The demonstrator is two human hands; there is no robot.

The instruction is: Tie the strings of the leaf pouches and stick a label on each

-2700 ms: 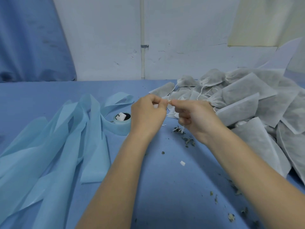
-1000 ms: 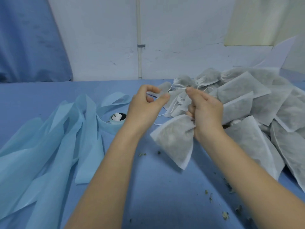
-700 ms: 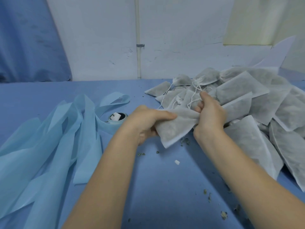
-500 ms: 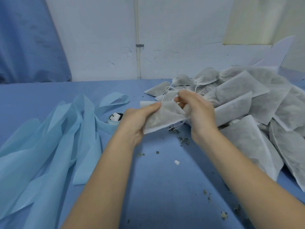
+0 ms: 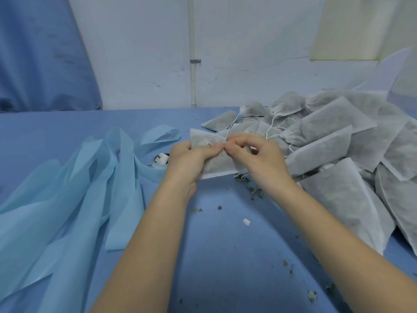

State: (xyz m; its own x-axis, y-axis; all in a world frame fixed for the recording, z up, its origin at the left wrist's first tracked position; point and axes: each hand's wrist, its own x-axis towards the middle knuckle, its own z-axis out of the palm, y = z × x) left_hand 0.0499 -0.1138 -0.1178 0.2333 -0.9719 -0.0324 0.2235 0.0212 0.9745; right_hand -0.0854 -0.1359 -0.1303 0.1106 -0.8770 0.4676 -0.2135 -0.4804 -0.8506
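- The leaf pouch (image 5: pixel 216 159) in work is held just above the blue table (image 5: pixel 225 256), near the middle of the view, lying roughly flat with one corner pointing toward 10 o'clock.
- The left hand (image 5: pixel 191 159) grips the pouch from the 9 o'clock side — thumb curled over the top face, the other fingers hidden beneath it.
- The right hand (image 5: pixel 259 157) comes in from 3 o'clock, its thumb and forefinger pinched together at the pouch's top face, tip to tip with the left thumb; what they pinch looks like the white string (image 5: pixel 208 144), which shows as a small loop just beside the left thumb, though it is too fine to be sure.
- A heap of pouches (image 5: pixel 338 143) fills the table from 1 o'clock round to 4 o'clock; several at the far side are gathered shut at the neck, with white strings trailing.
- Long strips of pale blue backing paper (image 5: pixel 79 199) sprawl from 7 to 10 o'clock, curling round a label roll (image 5: pixel 161 159) just left of the left hand.
- Loose bits of dried leaf (image 5: pixel 255 192) lie scattered under and in front of the hands, and a small white scrap (image 5: pixel 246 222) sits between the forearms.
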